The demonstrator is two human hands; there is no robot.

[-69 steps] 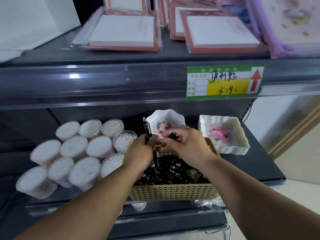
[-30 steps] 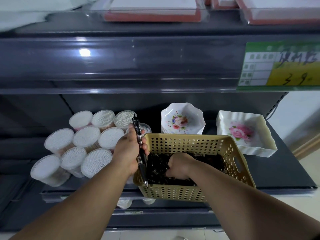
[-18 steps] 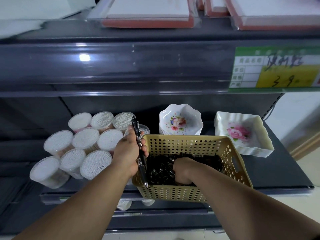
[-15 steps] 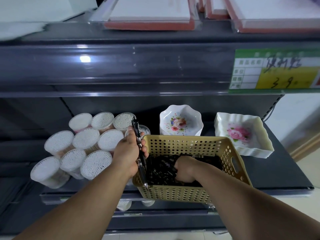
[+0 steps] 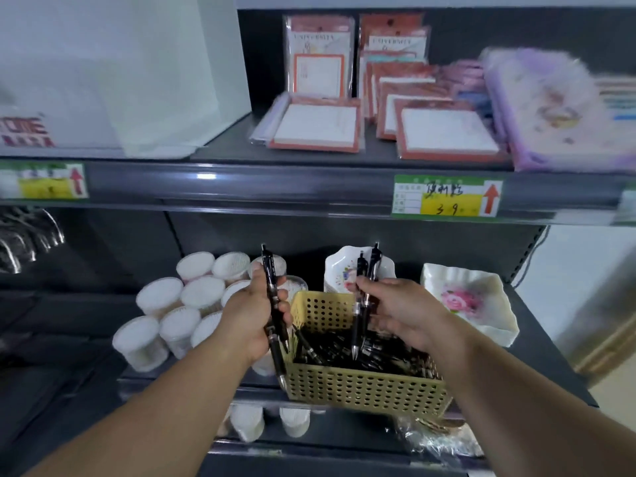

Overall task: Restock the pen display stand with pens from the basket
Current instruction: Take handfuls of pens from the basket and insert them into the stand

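Moved: the right hand (image 5: 402,311) had come up out of the basket (image 5: 361,387) with a pair of pens (image 5: 370,266); half a second before, it was dug in among the loose ones.
Loose pens (image 5: 344,349): a dark heap of them lay in the bottom of the basket.
Right hand: fingers and thumb pinched the pair of pens near their middles, clicker ends up and tips pointing down over the heap.
Left hand (image 5: 251,318): stayed clamped round its own black pens (image 5: 272,290), held near upright just outside the basket's left wall, the lowest tip hanging beside the near corner.
Hands: apart, one on each side of the basket's left half.
Basket: yellow and full of holes, it sat at the front edge of the lower shelf (image 5: 537,339).
Tubs of cotton swabs (image 5: 201,292): clustered just left of the basket, partly behind the left hand.
Dishes: a scalloped flowered dish (image 5: 340,266) stood behind the basket, and a square flowered dish (image 5: 481,297) lay to its right.
Price tag (image 5: 447,200): green and yellow, with a red arrow, stuck on the rail of the upper shelf (image 5: 241,184).
Notepads (image 5: 318,127): wrapped and red-edged, lying and standing on the upper shelf, with purple packets (image 5: 550,108) beside them on the right.
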